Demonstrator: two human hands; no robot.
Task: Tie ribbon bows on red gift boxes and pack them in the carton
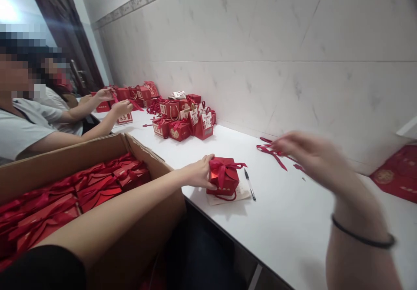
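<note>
My left hand (198,172) grips the left side of a small red gift box (224,178) tied with a red ribbon bow, which stands on a slip of paper on the white table (286,220). My right hand (306,153) hovers blurred over loose red ribbons (272,150) near the wall; its fingers are smeared by motion. A black band sits on that wrist. A pen (250,185) lies just right of the box.
A cardboard carton (97,151) of flat red boxes stands at my left. Finished red gift boxes (182,120) cluster further along the table. Two other people sit at the far left, their hands (120,106) on red boxes. A red sheet (395,175) lies at right.
</note>
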